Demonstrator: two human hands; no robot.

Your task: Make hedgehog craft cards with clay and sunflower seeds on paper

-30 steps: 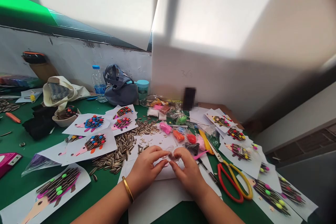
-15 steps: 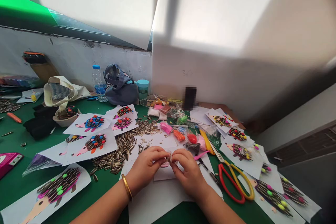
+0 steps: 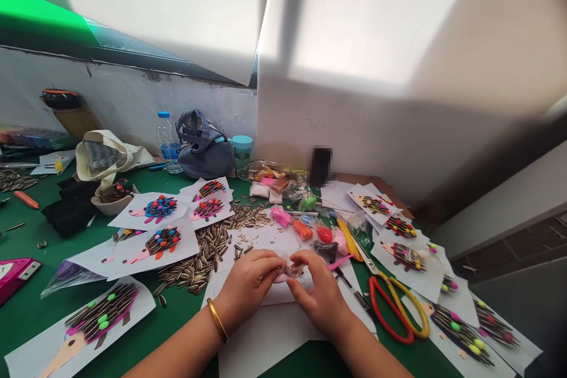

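Observation:
At the middle front, my left hand (image 3: 253, 280), with a gold bangle at its wrist, pinches a small clear plastic wrapper (image 3: 290, 270) between thumb and fingers. My right hand (image 3: 319, 289) is at the wrapper's right side, its thumb and index finger apart around it. Something pale pink shows in or under the plastic, partly hidden by the fingers. Both hands are above white paper sheets (image 3: 252, 331). Behind them lie wrapped clay lumps: pink (image 3: 280, 216), orange (image 3: 302, 229) and red (image 3: 325, 233).
Sunflower seeds (image 3: 208, 254) are heaped left of the hands. Hedgehog pictures (image 3: 162, 207) lie on both sides. Red and yellow scissors (image 3: 390, 301), a black pen (image 3: 352, 290) and a yellow cutter (image 3: 348, 239) are at right. A bottle (image 3: 168, 144) and blue bag (image 3: 204, 153) stand behind.
My right thumb and index finger have spread apart at the wrapper, showing more of the plastic between my hands. My left hand keeps its pinch.

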